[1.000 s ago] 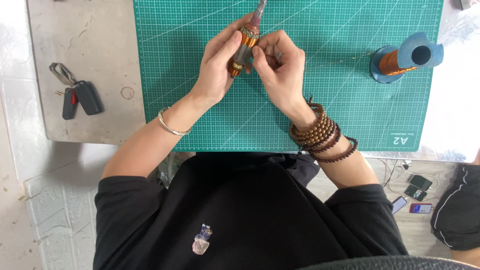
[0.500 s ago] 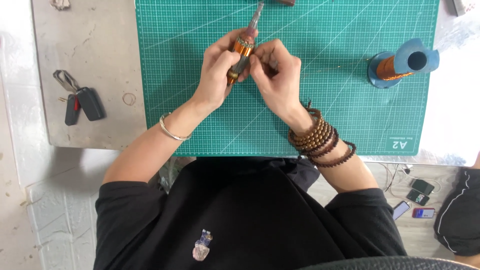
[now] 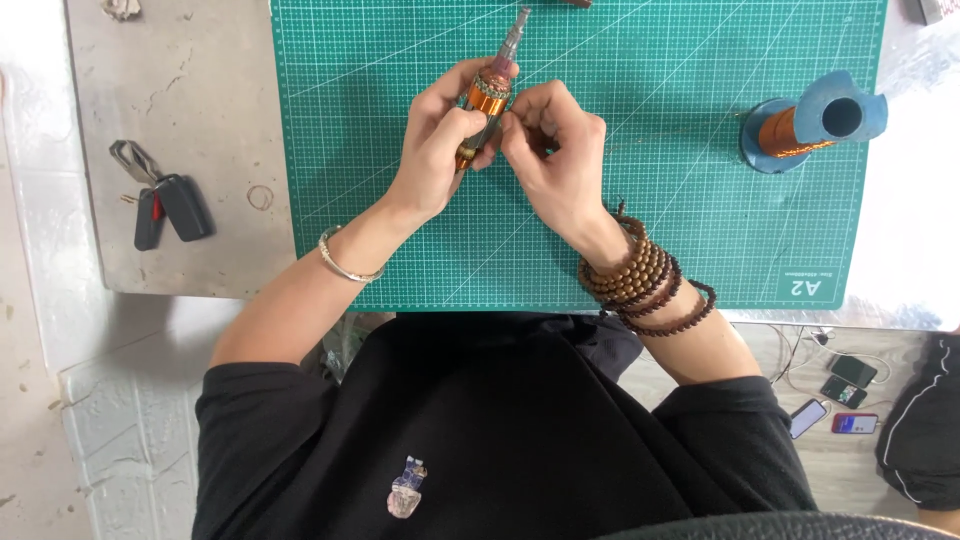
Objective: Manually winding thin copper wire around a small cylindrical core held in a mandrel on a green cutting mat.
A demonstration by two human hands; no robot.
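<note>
Copper-wound motor armature (image 3: pixel 487 100), upper centre of frame, shaft slanting toward the top edge above the green cutting mat (image 3: pixel 700 230). Left hand (image 3: pixel 440 150) closed around its body; right hand (image 3: pixel 555 150), just beside, fingertips pinched at the winding. Blue wire spool (image 3: pixel 815 120) lies well apart, upper right.

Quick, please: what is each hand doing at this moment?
Left hand: closed on the copper-wound rotor.
Right hand: fingers pinched at the rotor.
</note>
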